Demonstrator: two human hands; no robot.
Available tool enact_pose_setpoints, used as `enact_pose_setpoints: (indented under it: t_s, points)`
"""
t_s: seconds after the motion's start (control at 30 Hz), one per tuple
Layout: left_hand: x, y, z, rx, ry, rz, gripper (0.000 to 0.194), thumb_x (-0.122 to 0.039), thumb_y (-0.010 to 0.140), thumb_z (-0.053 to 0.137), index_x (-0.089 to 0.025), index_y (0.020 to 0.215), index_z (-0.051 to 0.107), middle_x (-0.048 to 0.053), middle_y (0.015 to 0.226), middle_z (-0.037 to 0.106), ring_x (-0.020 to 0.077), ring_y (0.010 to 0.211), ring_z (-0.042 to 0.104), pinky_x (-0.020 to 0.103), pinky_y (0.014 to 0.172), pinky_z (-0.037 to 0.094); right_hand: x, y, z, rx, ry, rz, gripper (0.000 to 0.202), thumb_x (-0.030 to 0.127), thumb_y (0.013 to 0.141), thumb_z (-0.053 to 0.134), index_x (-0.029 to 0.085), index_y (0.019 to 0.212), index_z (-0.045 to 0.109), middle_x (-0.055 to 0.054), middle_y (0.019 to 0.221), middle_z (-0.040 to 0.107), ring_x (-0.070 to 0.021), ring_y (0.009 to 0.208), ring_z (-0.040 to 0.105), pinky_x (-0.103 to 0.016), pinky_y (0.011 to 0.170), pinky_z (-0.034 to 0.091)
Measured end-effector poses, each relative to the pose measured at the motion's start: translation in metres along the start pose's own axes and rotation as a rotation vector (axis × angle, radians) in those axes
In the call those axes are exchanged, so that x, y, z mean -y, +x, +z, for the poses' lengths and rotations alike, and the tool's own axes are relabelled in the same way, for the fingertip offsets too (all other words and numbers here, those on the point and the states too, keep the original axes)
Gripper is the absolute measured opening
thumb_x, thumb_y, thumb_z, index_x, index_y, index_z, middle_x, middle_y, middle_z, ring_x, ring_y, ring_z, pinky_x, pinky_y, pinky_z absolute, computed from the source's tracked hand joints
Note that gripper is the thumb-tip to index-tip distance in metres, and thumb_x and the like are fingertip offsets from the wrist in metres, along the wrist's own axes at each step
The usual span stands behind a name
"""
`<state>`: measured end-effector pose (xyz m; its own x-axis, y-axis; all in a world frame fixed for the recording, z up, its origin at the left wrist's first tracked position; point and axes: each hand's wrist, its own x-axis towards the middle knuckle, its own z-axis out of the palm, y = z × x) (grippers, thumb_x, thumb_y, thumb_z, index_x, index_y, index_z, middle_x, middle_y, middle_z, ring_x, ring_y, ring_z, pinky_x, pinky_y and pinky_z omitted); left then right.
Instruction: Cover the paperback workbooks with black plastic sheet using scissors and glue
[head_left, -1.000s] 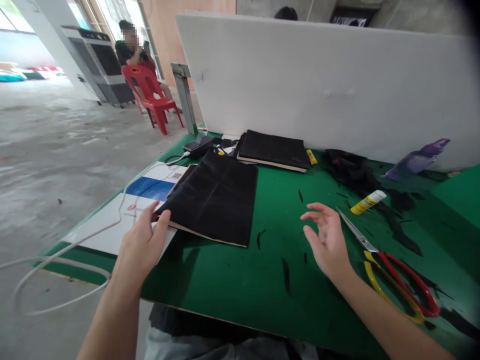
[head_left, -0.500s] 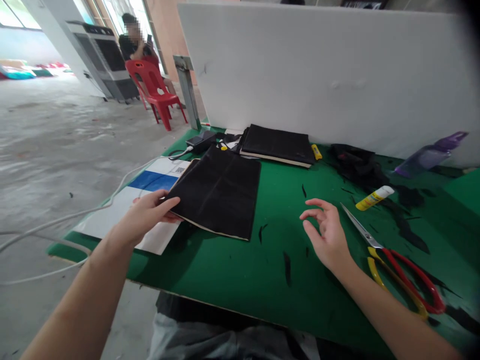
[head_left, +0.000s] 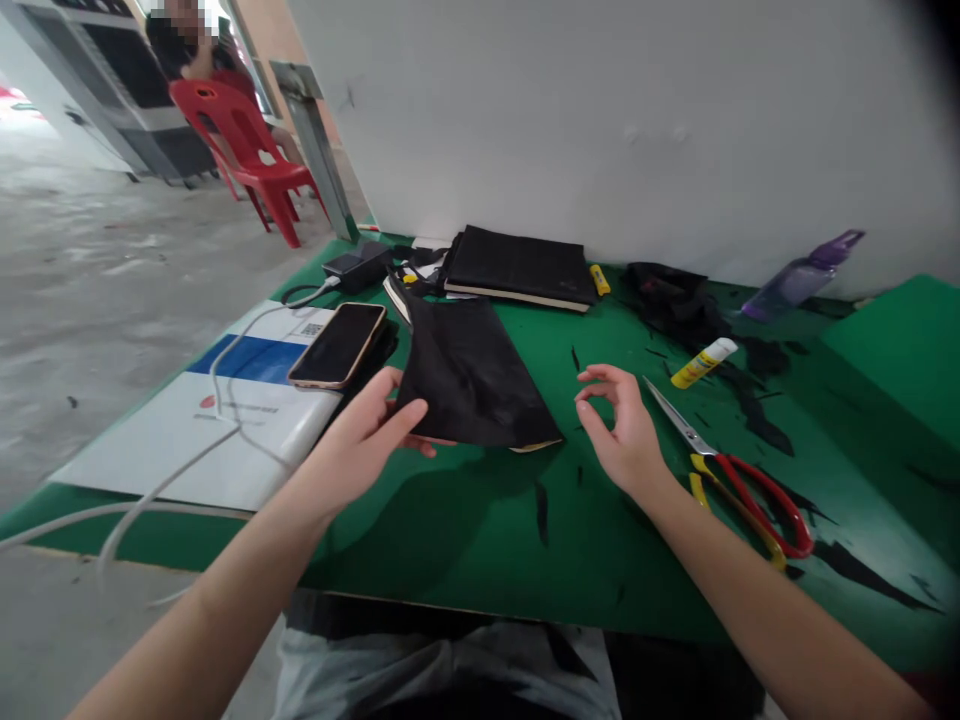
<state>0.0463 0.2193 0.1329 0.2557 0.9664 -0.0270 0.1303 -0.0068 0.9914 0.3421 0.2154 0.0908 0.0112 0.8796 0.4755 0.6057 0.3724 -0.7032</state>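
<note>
My left hand (head_left: 371, 435) grips the near left corner of a thin black-covered book (head_left: 472, 365), thumb on top and fingers beneath. The book is lifted and tilted over the green table, its cover bowed, with pale page edges showing at the far left and near right corners. My right hand (head_left: 619, 420) hovers right of the book with nothing in it, fingers curled and thumb apart from them. Closest to that hand lie scissors (head_left: 699, 446) with red and yellow handles, and a yellow glue stick (head_left: 703, 364) with a white cap.
More black-covered books (head_left: 521, 262) are stacked by the white panel (head_left: 525, 120). A phone (head_left: 339, 345) and white cable lie over a white-and-blue packet (head_left: 247, 440) on the left. Black scraps (head_left: 541, 512) dot the green table (head_left: 465, 550). A purple bottle (head_left: 795, 285) stands tilted at right.
My left hand has raised the book and carried it rightward, uncovering the phone. My right hand remains apart from the book, its fingers still curled. The view has shifted.
</note>
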Motion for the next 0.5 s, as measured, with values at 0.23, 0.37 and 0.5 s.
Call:
enact_pose_setpoints:
  t_s: [0.23,0.37,0.5]
  points:
    - [0.018,-0.007,0.015,0.161,-0.119,-0.092,0.025,-0.044,0.092,0.051,-0.022,0.103,0.043,0.0,0.085,0.065,0.018,0.074,0.07,0.032,0.067,0.058,0.001,0.001,-0.004,0.198,-0.195,0.016,0.036,0.037,0.092,0.047,0.023,0.125,0.044,-0.012,0.124,0.058,-0.0254,0.117,0.056,-0.048,0.099,0.046]
    - [0.028,-0.019,-0.002,0.09,0.156,-0.265,0.035,-0.049,0.09,0.05,-0.02,0.106,0.043,-0.003,0.059,0.063,0.0162,0.052,0.063,0.026,0.051,0.048,-0.002,-0.002,0.0,0.289,-0.262,0.076,0.044,0.044,0.094,0.044,0.023,0.133,0.041,-0.012,0.138,0.051,-0.0272,0.129,0.048,-0.051,0.104,0.044]
    - [0.033,-0.031,-0.016,-0.174,0.825,-0.172,0.053,-0.048,0.09,0.046,-0.021,0.134,0.033,-0.005,0.056,0.061,0.0159,0.039,0.053,0.025,0.043,0.035,-0.005,-0.004,-0.002,0.376,-0.312,0.084,0.054,0.049,0.093,0.044,0.025,0.141,0.036,-0.013,0.148,0.041,-0.0308,0.135,0.042,-0.055,0.104,0.044]
